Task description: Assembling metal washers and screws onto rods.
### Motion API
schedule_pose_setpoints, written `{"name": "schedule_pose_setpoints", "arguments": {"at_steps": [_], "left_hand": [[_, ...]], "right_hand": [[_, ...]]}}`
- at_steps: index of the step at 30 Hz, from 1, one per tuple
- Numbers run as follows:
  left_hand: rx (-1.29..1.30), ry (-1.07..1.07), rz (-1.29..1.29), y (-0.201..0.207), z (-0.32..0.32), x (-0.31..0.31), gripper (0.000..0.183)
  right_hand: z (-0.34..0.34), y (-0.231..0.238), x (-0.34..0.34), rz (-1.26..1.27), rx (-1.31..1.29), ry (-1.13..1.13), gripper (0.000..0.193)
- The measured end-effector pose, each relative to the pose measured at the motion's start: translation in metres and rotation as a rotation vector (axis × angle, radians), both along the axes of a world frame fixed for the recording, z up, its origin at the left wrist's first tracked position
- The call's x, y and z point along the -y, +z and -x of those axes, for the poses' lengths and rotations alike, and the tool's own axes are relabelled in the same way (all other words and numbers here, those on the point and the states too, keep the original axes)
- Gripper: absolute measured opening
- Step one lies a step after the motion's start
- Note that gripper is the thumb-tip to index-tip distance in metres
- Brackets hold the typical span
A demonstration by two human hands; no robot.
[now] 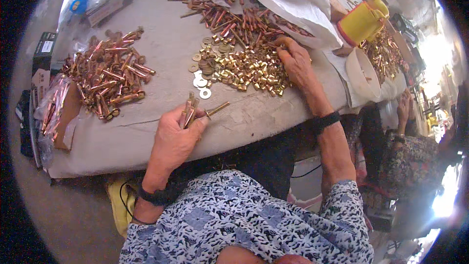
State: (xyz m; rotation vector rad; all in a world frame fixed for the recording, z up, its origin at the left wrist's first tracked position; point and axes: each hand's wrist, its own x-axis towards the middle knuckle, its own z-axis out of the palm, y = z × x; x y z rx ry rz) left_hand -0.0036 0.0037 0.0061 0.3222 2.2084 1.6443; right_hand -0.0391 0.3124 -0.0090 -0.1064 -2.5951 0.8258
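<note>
My left hand, near the front edge of the table, is closed around several expansion bolts. One bolt with a washer on it sticks out to the right past my thumb. My right hand reaches into the right side of a pile of short gold-coloured metal sleeves, its fingers bent and pressed together. What its fingertips grip is hidden. Flat round washers lie along the left side of the sleeves. Behind them spreads a heap of long copper-coloured bolts.
A pile of bolts with sleeves lies at left, beside a cardboard box with bagged bolts. White sheeting covers part of the far heap. At right stand a yellow jug and a white bowl; another person's hand shows beyond.
</note>
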Motion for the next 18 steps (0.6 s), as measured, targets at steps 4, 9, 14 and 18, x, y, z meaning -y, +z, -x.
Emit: {"name": "schedule_pose_setpoints", "arguments": {"at_steps": [4,9,14,18], "left_hand": [[0.008,-0.016,0.045,0.005,0.0,-0.001,0.02],[0.019,-0.006,0.093,0.005,0.001,0.001,0.023],[-0.042,-0.035,0.078,0.007,0.0,0.001,0.021],[0.009,-0.089,0.091,0.007,0.002,0.004,0.021]], "right_hand": [[-0.01,-0.004,-0.001,0.042,-0.188,-0.097,0.021],[-0.016,0.0,-0.031,-0.202,-0.128,-0.28,0.017],[-0.009,0.006,-0.046,-0.61,0.054,-0.196,0.012],[-0.002,0.012,-0.042,-0.498,0.178,-0.188,0.014]]}}
